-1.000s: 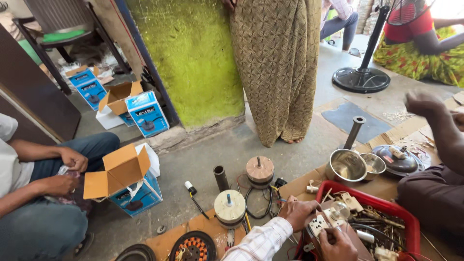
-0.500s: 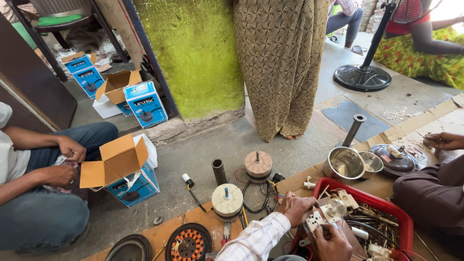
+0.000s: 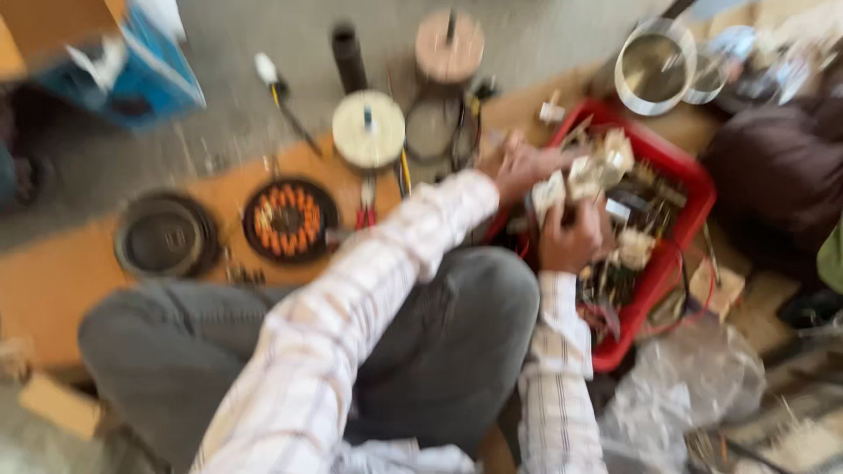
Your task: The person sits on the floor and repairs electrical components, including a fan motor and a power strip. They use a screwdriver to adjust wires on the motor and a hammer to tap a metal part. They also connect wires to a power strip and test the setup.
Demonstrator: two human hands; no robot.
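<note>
Hands meet over the red plastic tray [image 3: 694, 189], which sits on the floor to the right of the person's crossed legs. Right hand [image 3: 569, 235] is raised with fingers curled shut around a small white blocky part [image 3: 551, 189]; motion blur hides its exact shape. Left hand [image 3: 520, 165] reaches across from the left, fingers bent on a second small cream-coloured part [image 3: 587, 175] just beside the first, the two parts near or touching; cannot tell which. Both forearms wear a pale checked long-sleeved shirt, the left one crossing over the grey-trousered knee [image 3: 457, 325].

Tray holds a tangle of wires and small cream and dark components, crowded directly under both hands. A crumpled clear plastic bag [image 3: 685, 395] lies just below the tray.

Left of the hands, on an orange-brown board [image 3: 53, 290] laid on the floor: red-handled pliers [image 3: 367, 211], a round stator with copper-orange windings [image 3: 290, 219], and a dark round metal cover [image 3: 165, 235] beside it. Further out stand a cream round disc with a centre shaft [image 3: 369, 130], a brownish round disc with a spindle [image 3: 450, 46], a short black tube [image 3: 348, 54] and a white-tipped screwdriver [image 3: 279, 96]. Two shiny steel bowls [image 3: 654, 66] sit beyond the tray. A blue and brown cardboard box [image 3: 114, 61] stands at upper left.
</note>
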